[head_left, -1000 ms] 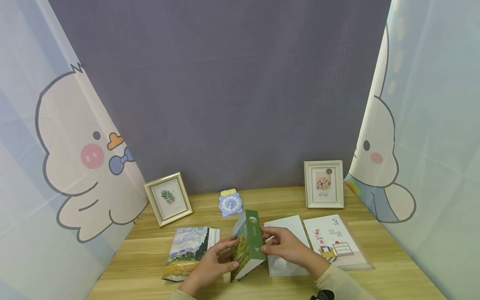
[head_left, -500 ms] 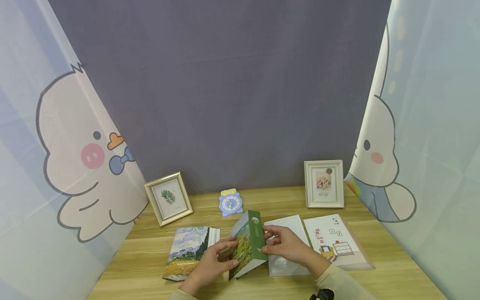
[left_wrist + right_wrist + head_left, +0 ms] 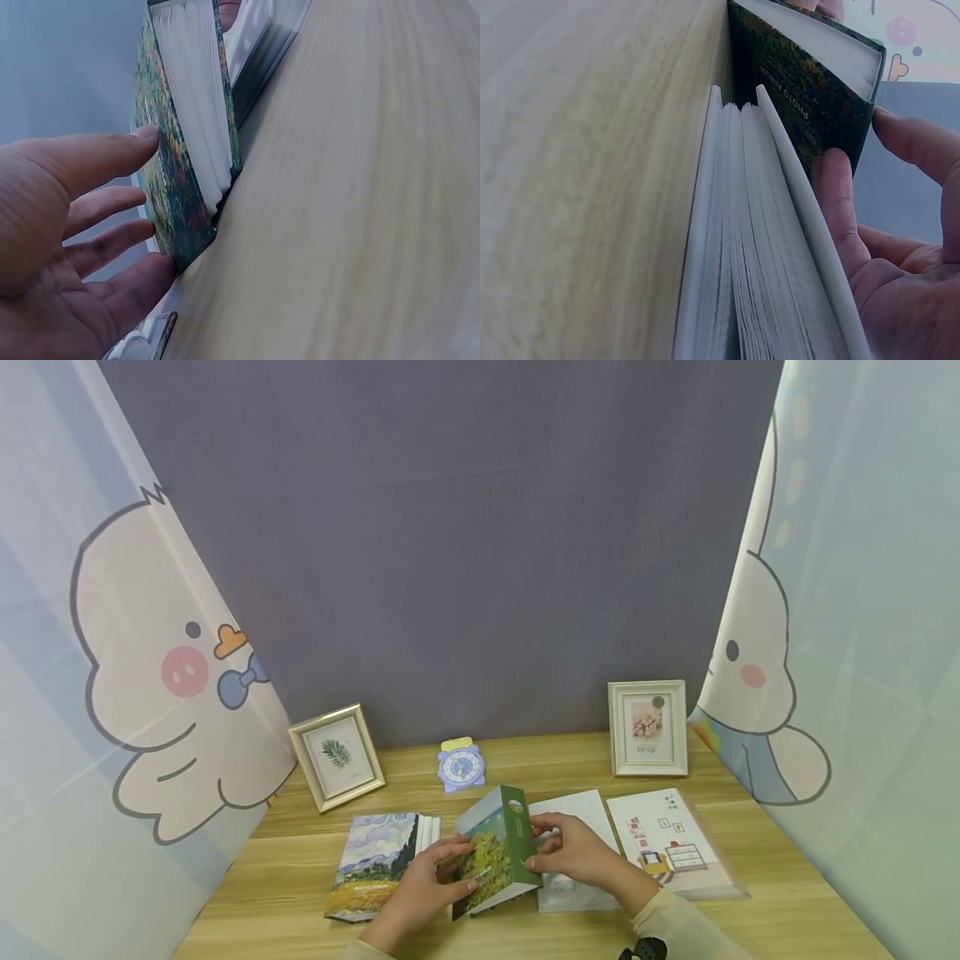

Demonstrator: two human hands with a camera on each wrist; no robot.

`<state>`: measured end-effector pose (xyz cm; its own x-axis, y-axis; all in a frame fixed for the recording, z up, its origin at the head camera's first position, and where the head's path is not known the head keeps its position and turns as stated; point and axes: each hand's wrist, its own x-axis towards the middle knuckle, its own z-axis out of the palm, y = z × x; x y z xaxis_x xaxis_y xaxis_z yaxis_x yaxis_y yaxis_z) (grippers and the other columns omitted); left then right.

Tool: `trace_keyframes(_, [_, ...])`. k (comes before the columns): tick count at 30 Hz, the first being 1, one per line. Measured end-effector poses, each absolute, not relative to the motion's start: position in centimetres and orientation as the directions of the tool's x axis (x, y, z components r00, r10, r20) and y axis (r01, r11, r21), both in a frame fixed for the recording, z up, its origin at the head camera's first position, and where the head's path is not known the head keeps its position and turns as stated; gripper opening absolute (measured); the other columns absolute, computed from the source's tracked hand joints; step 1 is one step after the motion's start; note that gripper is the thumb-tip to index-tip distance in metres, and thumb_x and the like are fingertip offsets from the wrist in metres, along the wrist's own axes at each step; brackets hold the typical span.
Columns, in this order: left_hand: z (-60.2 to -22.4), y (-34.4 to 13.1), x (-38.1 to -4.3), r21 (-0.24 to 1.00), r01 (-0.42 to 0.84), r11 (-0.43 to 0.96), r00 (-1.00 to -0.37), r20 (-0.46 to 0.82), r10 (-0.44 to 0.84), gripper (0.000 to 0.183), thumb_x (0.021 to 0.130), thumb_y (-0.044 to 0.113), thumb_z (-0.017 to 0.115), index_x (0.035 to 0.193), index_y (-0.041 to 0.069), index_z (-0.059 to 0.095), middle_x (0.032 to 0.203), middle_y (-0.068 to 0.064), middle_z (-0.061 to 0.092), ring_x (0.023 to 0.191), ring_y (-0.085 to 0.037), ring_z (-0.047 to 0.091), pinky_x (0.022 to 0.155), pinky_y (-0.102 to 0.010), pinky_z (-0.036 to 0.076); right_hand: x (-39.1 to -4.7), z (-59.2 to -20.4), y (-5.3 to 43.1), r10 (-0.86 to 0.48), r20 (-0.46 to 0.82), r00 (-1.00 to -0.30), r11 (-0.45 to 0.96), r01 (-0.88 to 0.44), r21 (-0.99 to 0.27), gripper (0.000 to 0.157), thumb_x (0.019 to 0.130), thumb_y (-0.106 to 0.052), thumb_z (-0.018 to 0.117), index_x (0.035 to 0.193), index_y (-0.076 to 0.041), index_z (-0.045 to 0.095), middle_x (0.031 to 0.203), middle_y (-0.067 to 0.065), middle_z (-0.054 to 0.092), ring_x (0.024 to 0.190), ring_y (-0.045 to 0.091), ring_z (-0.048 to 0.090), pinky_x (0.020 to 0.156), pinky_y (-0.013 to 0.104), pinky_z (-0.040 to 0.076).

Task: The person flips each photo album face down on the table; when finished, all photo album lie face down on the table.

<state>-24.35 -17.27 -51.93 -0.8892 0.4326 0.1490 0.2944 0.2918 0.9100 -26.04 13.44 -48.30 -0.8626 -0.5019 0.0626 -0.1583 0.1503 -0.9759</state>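
Note:
In the head view, a photo album (image 3: 487,860) with a tree-painting cover and green spine stands tilted on the table between both hands. Its front cover slopes toward the left hand (image 3: 426,881), whose thumb and outstretched fingers touch it. In the left wrist view, pages (image 3: 196,90) show between the covers. The right hand (image 3: 573,852) holds the album at the spine; in the right wrist view its thumb meets the spine edge and a finger (image 3: 838,184) presses the back cover. Beside that hand lies a white album (image 3: 750,225), partly hidden under it in the head view.
Left of the hands lies another painted photo album (image 3: 375,864). On the right is an album with a room drawing (image 3: 675,847). Two picture frames (image 3: 337,758) and a purple toy clock (image 3: 461,768) are at the back, before a grey curtain (image 3: 480,552).
The tilted album leans over further; its front cover turns more upward and its spine shifts slightly right. The right hand moves a little right with it, while the left stays almost still.

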Motion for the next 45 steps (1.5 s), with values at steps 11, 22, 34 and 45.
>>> trace_keyframes(11, [-52.1,-17.6,-24.4,0.9,0.283,0.331,-0.892,0.12,0.436,0.054,0.093,0.019,0.083,0.141,0.002,0.063,0.159,-0.021,0.043,0.145,-0.047,0.041,0.114,-0.05,0.044,-26.3,-48.6,13.3,-0.488,0.056,-0.871,0.267,-0.21,-0.94,0.078,0.088,-0.009,0.085,0.149,0.016,0.043,0.123,0.019,0.062,0.091,0.024,0.072,0.063,0.033,0.06])
trace_keyframes(22, [-52.0,-18.1,-24.4,0.87,0.305,0.388,-0.891,0.117,0.439,0.051,0.092,0.021,0.084,0.136,0.003,0.066,0.158,-0.019,0.045,0.143,-0.046,0.044,0.112,-0.049,0.046,-25.9,-48.6,13.0,-0.508,0.057,-0.859,0.322,-0.251,-0.913,0.069,0.089,-0.011,0.084,0.145,0.014,0.051,0.129,0.019,0.06,0.089,0.022,0.067,0.064,0.031,0.057])
trace_keyframes(34, [-51.8,-18.5,-24.4,0.818,0.332,0.47,-0.893,0.111,0.436,0.051,0.092,0.025,0.084,0.135,0.004,0.066,0.157,-0.018,0.047,0.142,-0.045,0.045,0.109,-0.054,0.047,-25.9,-48.8,12.2,-0.511,0.054,-0.858,0.392,-0.289,-0.873,0.069,0.085,-0.013,0.087,0.142,0.011,0.057,0.117,0.014,0.059,0.087,0.02,0.063,0.063,0.028,0.055])
trace_keyframes(45, [-51.6,-18.4,-24.2,0.784,0.36,0.506,-0.889,0.124,0.44,0.051,0.092,0.027,0.083,0.135,0.004,0.067,0.156,-0.021,0.046,0.142,-0.048,0.043,0.107,-0.057,0.048,-26.1,-48.9,11.6,-0.505,0.016,-0.863,0.459,-0.284,-0.842,0.07,0.085,-0.017,0.089,0.143,0.008,0.058,0.119,0.01,0.059,0.091,0.019,0.062,0.065,0.029,0.054])
